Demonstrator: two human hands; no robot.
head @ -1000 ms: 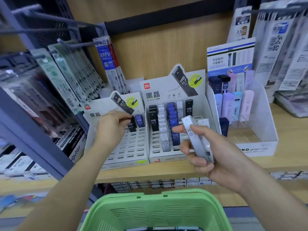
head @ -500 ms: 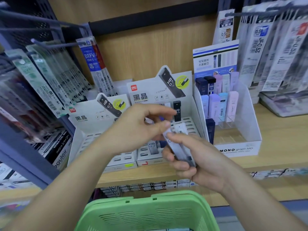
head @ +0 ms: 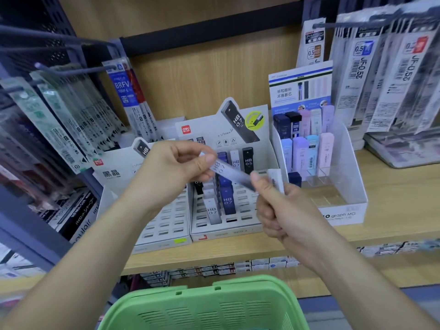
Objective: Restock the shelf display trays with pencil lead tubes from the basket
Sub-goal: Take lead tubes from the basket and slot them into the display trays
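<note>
My left hand (head: 175,167) pinches the upper end of a pale grey lead tube (head: 228,172) marked HB. Its lower end lies under the thumb of my right hand (head: 281,210), which also grips one or two more white tubes (head: 276,179). Both hands hover in front of the middle display tray (head: 228,232), which holds black, white and blue HB tubes in slots. A second slotted tray (head: 162,232) stands to its left, mostly hidden by my left arm. The green basket (head: 202,306) is at the bottom; its contents are out of view.
A white display box (head: 342,210) with pastel lead cases stands right of the trays on the wooden shelf (head: 392,191). Refill packs hang on hooks at the left (head: 71,120) and upper right (head: 385,79). Small boxes line the shelf below.
My left hand left the left tray, crossed right to my right hand, and has taken hold of the top of one tube. The view has shifted a little.
</note>
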